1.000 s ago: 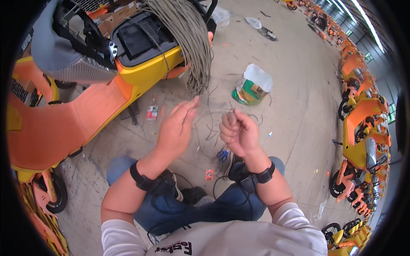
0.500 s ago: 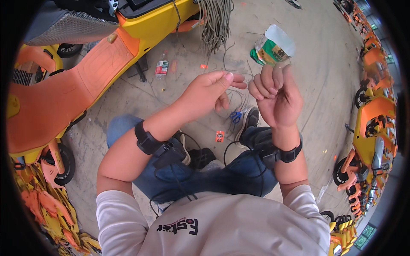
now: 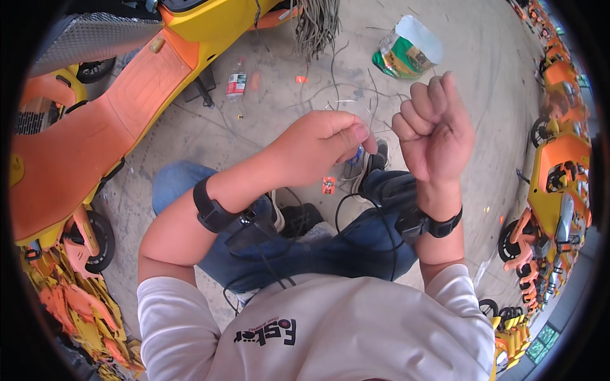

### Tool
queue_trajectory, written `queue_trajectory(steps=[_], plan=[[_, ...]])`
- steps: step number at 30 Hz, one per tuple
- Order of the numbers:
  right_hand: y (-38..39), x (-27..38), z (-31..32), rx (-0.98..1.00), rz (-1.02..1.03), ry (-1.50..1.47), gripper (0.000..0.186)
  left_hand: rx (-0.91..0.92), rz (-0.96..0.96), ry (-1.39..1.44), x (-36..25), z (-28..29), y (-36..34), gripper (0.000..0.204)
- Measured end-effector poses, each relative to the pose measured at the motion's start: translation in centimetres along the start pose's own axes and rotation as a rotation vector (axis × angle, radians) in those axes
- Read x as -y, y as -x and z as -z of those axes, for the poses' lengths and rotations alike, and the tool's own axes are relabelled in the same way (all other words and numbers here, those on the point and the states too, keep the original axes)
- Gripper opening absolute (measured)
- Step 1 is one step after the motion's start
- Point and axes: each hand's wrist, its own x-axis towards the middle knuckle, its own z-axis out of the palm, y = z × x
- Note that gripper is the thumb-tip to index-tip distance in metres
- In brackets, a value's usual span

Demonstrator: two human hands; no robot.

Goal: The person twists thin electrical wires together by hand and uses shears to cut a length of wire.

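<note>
Both hands shifted rightward; cable bundle (untouched) hangs beyond them.

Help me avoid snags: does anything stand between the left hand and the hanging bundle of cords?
Nothing solid visibly stands between the left hand and the bundle of cords. Loose cords seem to lie on the floor there, and a thin pale strand shows beyond the hand; I can't tell its height.

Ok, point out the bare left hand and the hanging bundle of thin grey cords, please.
Bare left hand [image 3: 312, 149]: head view, on its thumb side.
Bundle of thin grey cords [image 3: 318, 24]: head view, lower hanging strands.
</note>
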Motion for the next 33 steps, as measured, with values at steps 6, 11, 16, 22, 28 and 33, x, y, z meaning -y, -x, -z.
queue_trajectory(steps=[6,11,16,22,28,33], plan=[[0.3,0.3,-0.3,-0.008,0.009,0.019,0.037,0.051,0.045,0.075,-0.4,0.1,0.1,0.036],[0.4,0.4,-0.1,0.09,-0.012,0.021,0.032,0.066,0.065,0.124,-0.5,0.2,0.3,0.037],[0.3,0.3,0.2,0.099,-0.01,0.019,0.032,0.062,0.072,0.146,-0.3,0.2,0.3,0.037],[-0.5,-1.0,0.5,0.032,-0.012,0.023,0.037,0.055,0.111,0.137,0.5,1.1,0.1,0.041],[-1.9,-0.7,2.5,0.134,0.104,0.001,0.034,-0.239,-0.097,0.474,-1.3,1.9,0.3,0.047],[-2.4,0.7,4.6,-0.065,0.235,0.514,0.034,-0.334,-0.265,0.253,-2.8,5.0,2.3,0.045]])
